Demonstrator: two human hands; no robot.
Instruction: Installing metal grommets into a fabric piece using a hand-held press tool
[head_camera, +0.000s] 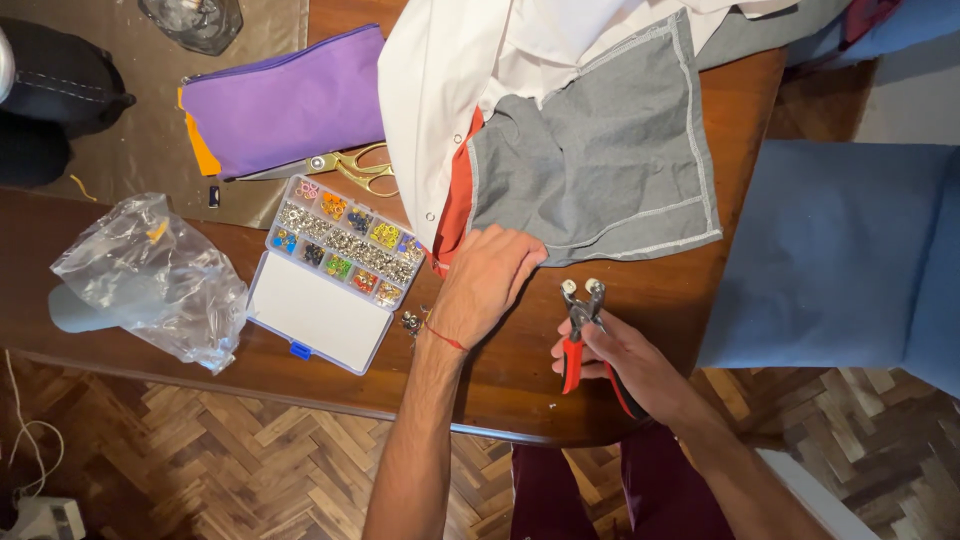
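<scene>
My left hand (484, 282) lies palm down on the wooden table (520, 380), fingertips touching the lower edge of a grey fabric piece (600, 160) with white stitching. A red thread is tied round that wrist. My right hand (620, 358) grips red-and-black-handled snap pliers (583, 325), jaws pointing up toward the grey fabric. A white garment (450, 90) with orange lining (458, 200) and small snaps lies over the fabric's left side.
An open clear organiser box (335, 270) of coloured snaps sits left of my hand, a few loose snaps (411, 322) beside it. Gold scissors (350, 165), a purple pouch (285, 100), a crumpled plastic bag (150, 280) and a blue chair (840, 250) surround the work area.
</scene>
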